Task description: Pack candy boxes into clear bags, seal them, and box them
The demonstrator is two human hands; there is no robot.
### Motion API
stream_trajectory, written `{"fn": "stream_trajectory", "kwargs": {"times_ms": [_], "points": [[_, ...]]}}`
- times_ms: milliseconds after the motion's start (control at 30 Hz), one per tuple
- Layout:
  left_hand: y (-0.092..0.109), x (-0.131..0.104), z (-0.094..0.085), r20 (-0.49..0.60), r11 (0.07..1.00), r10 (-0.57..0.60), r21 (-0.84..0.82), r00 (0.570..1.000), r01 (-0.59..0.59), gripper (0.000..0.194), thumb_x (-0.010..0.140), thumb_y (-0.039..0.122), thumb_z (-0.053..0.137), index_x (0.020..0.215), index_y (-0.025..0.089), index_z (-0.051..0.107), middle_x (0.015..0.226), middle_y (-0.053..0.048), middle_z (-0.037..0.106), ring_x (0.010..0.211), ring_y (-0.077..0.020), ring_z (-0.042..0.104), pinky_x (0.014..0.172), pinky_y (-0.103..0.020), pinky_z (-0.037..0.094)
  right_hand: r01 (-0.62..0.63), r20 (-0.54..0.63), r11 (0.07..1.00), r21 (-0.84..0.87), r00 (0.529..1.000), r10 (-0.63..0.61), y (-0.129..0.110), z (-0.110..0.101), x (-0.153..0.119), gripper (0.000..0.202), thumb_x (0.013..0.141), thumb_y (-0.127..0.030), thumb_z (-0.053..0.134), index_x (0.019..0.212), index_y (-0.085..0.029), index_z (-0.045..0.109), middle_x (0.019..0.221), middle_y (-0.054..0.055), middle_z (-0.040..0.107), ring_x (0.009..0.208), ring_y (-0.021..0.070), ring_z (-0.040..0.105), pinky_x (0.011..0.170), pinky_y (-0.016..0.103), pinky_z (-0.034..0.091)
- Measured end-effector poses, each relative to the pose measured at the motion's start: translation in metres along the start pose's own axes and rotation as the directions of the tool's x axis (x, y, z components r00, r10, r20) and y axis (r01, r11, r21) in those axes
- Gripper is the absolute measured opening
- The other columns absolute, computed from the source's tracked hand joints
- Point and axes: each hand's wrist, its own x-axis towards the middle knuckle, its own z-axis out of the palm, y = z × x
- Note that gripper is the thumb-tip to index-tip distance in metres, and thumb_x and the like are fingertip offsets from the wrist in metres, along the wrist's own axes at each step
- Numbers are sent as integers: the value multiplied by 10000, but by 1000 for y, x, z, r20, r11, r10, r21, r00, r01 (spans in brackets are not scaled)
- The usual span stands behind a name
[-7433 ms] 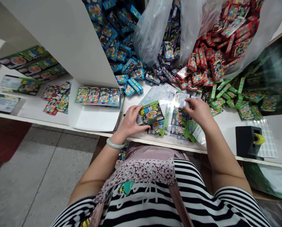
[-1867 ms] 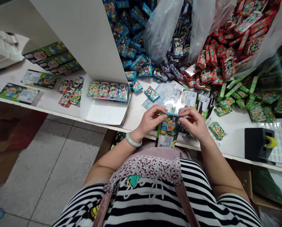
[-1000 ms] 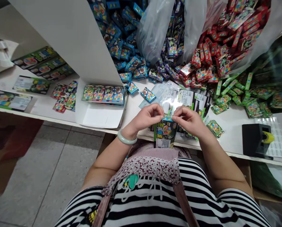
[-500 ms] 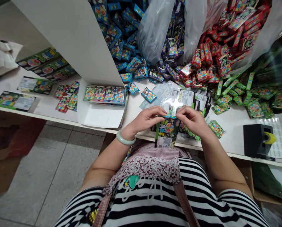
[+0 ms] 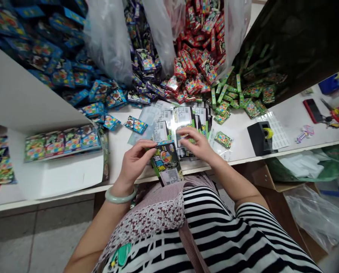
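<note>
Holding the black packet point(image 5: 167, 161) across the near edge of the table point(image 5: 240, 140), in the left hand point(image 5: 133, 163), with that grip clenched on its far left corner, apparently to steady the end with the blue strip point(image 5: 165, 143) and leave the printed face uncovered. With the grip of the right hand point(image 5: 196, 146) slack, thumb and fingers parted around nothing visible, hovering just beside the packet, over the flat cards point(image 5: 183, 115). Running lengthwise away from the body, slightly slanted, with the strip end pointing ahead and a little left, roughly toward the purple boxes point(image 5: 146, 60), and with the pale label point(image 5: 170, 177) toward the apron point(image 5: 158, 220); cannot tell whether touching it. Heaped by colour behind, with blue boxes point(image 5: 101, 94) leftmost, then purple, red boxes point(image 5: 197, 72) and green boxes point(image 5: 228, 94), probably for easy reach.
</note>
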Motion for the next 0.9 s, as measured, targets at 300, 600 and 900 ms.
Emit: {"fn": "stream_trajectory", "kwargs": {"times_ms": [300, 600, 900], "points": [[-9, 1, 6, -43, 1000, 15, -2, 999, -15, 104, 831, 322, 713, 869, 226, 701, 883, -22, 698, 882, -166, 651, 812, -310, 533, -523, -325, 613, -593, 851, 412, 87, -114, -3, 250, 892, -215, 558, 1023, -172, 767, 1085, 110, 709, 975, 239, 644, 890, 362, 479], [-9, 2, 3, -29, 1000, 30, -4, 999, -30, 72, 845, 256, 702, 908, 223, 696, 917, -15, 692, 907, -146, 650, 826, -275, 520, -559, -366, 512, -653, 824, 433, 93, -101, 0, 295, 870, -255, 589, 1110, -176, 741, 1183, 132, 670, 976, 260, 641, 811, 352, 476], [-10, 4, 10, -22, 998, 57, 34, 998, -57, 149, 876, 349, 674, 922, 208, 684, 908, -28, 681, 887, -168, 644, 800, -302, 520, -597, -455, 707, -378, 785, 420, 102, -116, -11, 149, 845, -340, 578, 855, -221, 667, 870, 35, 708, 816, 208, 630, 801, 342, 473]]}}
